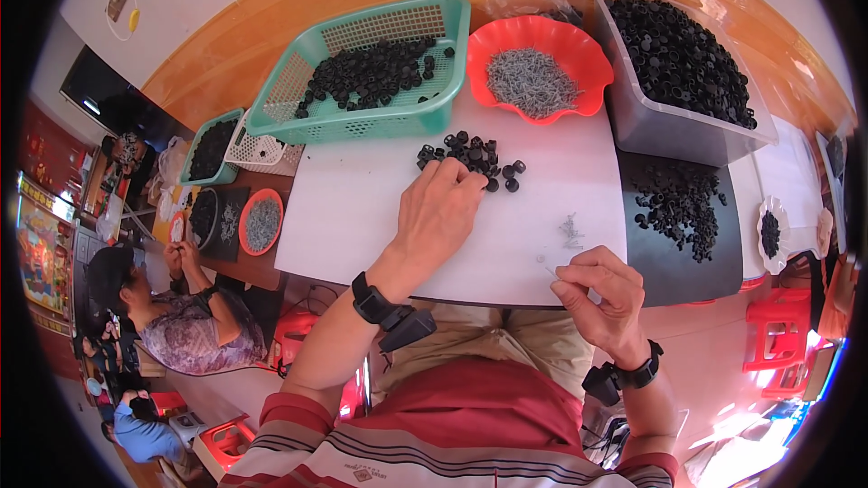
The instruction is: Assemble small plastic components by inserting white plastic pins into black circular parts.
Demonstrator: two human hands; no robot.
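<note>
My left hand (440, 208) rests on the white board (362, 208), its fingers curled down at the near edge of a small pile of black plastic caps (472, 152). Its fingertips are hidden, so what they hold, if anything, does not show. At the board's front edge, my right hand (604, 296) has thumb and forefinger pinched on a thin metal screw (549, 272). Just beyond that hand lie several loose screws (570, 233) and a tiny pale piece (540, 258).
Behind stand a green basket (362, 126) of black caps, a red scalloped bowl (592, 81) of screws and a grey bin (674, 140) heaped with black parts. More black parts (683, 208) lie on a dark mat at right. A co-worker (181, 316) sits left, hands raised.
</note>
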